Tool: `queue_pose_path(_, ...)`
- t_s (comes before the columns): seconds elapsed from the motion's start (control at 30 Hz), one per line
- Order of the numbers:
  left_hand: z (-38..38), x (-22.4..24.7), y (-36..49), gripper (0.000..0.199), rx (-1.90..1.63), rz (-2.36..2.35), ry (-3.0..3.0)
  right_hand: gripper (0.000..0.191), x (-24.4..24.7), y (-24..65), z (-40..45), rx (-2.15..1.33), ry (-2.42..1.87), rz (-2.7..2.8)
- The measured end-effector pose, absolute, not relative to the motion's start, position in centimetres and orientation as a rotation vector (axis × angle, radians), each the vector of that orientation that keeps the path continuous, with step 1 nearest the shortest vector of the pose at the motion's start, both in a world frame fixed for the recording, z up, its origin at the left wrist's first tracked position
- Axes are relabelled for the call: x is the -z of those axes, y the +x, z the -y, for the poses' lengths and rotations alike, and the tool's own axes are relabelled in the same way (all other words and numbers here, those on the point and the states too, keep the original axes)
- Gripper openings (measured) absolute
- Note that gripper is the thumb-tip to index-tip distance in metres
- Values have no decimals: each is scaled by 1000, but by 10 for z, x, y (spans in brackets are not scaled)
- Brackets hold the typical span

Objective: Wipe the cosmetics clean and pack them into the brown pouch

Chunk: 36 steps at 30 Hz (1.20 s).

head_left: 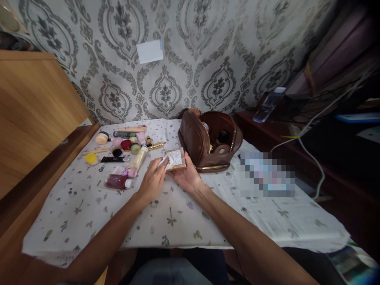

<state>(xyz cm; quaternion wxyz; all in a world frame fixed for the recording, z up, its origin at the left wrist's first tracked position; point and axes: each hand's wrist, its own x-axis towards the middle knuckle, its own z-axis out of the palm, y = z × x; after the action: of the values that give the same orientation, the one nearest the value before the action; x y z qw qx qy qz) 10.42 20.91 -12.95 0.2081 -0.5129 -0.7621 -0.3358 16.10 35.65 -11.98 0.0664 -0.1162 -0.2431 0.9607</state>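
Near the middle of the cloth-covered table, my right hand [188, 177] grips a flat, square compact [177, 158] with a glittery silver face and a gold-brown edge. My left hand [153, 180] pinches a crumpled white tissue [165, 161] against the compact's left side. Just behind and to the right of the hands stands an open brown leather bag [192, 134], with a few items partly visible inside. Left of my hands lie a cream tube [139, 158], a pink-capped tube [126, 171] and a bottle of dark red liquid [116, 181].
Several jars, tubes and sticks lie at the back left, including a yellow-lidded jar [91, 159] and a black tube [114, 159]. A blurred-out item [268, 174] is at the right. A clear bottle [268, 106] and white cable [319, 166] are farther right.
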Motion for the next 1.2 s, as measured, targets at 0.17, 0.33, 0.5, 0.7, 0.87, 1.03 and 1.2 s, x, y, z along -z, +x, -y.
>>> queue_pose_path(0.17, -215, 121, 123, 49, 840, 1968, -1610, 44, 124, 161, -356, -2912, -325, 741)
queue_pose_path(0.33, -216, 117, 128, 50, 729, 1851, -1686, 36, 124, 162, -353, -2989, -317, 752)
queue_pose_path(0.5, -212, 118, 120, 42, 650, 1771, -1728, 49, 119, 160, -364, -3047, -316, 642)
queue_pose_path(0.7, -210, 117, 113, 49, 921, 1819, -1659, 37, 115, 164, -367, -3015, -317, 535)
queue_pose_path(0.87, -208, 117, 105, 52, 1039, 1878, -1552, 40, 112, 167, -362, -3007, -379, 615)
queue_pose_path(1.03, -205, 123, 97, 52, 1012, 2014, -1451, 29, 113, 166, -356, -2927, -389, 827)
queue_pose_path(1.2, -204, 122, 94, 51, 959, 2052, -1412, 25, 112, 166, -346, -2813, -328, 1081)
